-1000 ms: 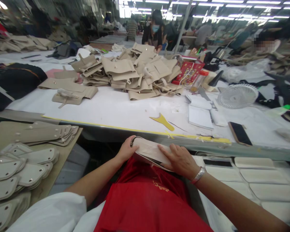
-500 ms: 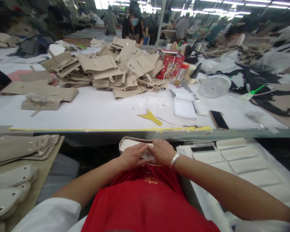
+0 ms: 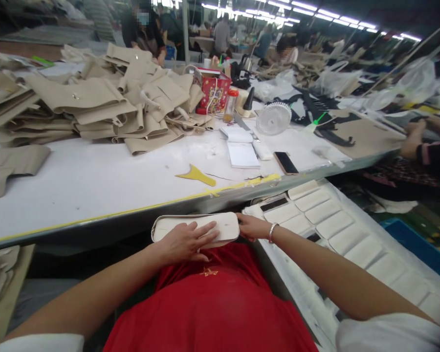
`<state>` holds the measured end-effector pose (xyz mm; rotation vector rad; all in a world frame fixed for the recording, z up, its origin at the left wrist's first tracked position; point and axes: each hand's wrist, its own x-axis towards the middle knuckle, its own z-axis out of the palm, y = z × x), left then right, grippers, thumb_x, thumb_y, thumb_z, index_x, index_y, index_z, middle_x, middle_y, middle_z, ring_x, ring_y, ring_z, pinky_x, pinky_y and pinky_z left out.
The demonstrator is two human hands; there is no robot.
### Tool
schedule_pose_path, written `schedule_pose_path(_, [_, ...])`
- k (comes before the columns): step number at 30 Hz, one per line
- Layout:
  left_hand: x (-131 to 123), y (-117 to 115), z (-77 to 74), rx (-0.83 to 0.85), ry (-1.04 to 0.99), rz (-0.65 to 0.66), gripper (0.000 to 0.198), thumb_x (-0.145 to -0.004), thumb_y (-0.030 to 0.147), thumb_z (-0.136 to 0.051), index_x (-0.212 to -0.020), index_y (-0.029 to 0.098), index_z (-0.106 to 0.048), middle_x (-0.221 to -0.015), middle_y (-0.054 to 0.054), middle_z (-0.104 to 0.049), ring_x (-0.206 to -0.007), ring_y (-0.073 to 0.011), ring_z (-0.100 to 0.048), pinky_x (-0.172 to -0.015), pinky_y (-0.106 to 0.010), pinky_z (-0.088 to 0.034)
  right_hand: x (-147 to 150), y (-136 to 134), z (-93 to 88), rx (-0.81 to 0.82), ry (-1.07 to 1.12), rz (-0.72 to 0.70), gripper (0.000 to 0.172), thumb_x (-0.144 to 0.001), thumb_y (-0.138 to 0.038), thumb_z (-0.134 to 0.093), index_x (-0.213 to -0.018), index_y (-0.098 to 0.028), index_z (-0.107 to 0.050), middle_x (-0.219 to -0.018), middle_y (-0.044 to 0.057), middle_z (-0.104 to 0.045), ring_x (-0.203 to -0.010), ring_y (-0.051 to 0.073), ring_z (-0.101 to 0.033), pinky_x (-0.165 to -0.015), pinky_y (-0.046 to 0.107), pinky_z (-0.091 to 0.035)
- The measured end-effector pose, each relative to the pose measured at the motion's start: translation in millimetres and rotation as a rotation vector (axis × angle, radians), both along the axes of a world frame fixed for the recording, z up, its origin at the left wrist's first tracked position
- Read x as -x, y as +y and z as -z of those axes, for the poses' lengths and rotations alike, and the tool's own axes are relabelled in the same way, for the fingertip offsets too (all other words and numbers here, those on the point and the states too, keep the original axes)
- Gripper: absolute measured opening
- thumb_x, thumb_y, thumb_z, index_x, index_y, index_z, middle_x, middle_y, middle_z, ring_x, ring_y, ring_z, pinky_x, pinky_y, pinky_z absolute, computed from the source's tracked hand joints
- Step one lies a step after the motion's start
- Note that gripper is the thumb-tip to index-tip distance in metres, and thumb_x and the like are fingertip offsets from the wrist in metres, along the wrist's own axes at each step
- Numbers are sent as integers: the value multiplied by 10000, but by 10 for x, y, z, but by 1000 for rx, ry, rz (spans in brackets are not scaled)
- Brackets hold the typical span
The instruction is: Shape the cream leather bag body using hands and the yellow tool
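A flat, cream leather bag panel (image 3: 220,225) with a dark edge lies across my lap on a red apron (image 3: 212,303), just below the table's front edge. My left hand (image 3: 185,240) rests flat on top of it, fingers stretched out. Gripping the panel's right end is my right hand (image 3: 253,228), its fingers curled round the edge and a silver bracelet on the wrist.
The white worktable (image 3: 95,181) carries a heap of beige leather pieces (image 3: 106,105), a yellow scraper (image 3: 197,175), a notepad (image 3: 242,154), a phone (image 3: 285,162), a small fan (image 3: 275,118) and a red bag (image 3: 214,90). Cream panels (image 3: 326,222) lie at my right. Another person's hand (image 3: 412,139) shows far right.
The view has swung right. My hands have drawn apart: the left now lies flat on the panel, the right has slid to its right end.
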<state>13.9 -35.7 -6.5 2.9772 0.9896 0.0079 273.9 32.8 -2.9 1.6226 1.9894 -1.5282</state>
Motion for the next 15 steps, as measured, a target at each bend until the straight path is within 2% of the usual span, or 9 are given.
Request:
schedule_pose_path(2, [-21, 52, -43, 31, 0, 29, 701, -806, 612, -436, -1390, 251, -296, -1439, -102, -319, -922, -234, -523, -705, -319, -417, 35, -28, 43, -136, 23, -56, 466, -794, -228, -477, -1252, -144, -458, -763, 78, -658, -664, 206, -616, -680, 372, -516])
schedule_pose_path(5, [-31, 131, -91, 115, -41, 66, 672, -814, 575, -456, -1370, 215, -341, -1401, -101, -385, -929, -213, -521, -783, -319, -394, 41, -8, 53, -283, 64, -118, 444, -744, -153, -487, -1186, -126, -524, -1096, 129, -618, -1015, 246, -563, -909, 376, -428])
schedule_pose_path(10, [-49, 229, -125, 200, -21, 59, 612, -793, 506, -519, -1342, 276, -375, -1375, -36, -433, -874, -210, -515, -750, -321, -381, -6, 29, 0, -315, 87, -147, 518, -687, -89, -430, -1195, -142, -520, -1144, 98, -602, -1055, 227, -542, -944, 356, -397])
schedule_pose_path(15, [-122, 221, -77, 172, 6, 0, 542, -821, 447, -493, -1331, 301, -380, -1374, -16, -434, -819, -201, -502, -668, -310, -366, 20, -2, -151, -419, 57, -118, 593, -715, -149, -445, -1307, -152, -424, -1288, 99, -506, -1142, 237, -483, -989, 356, -349])
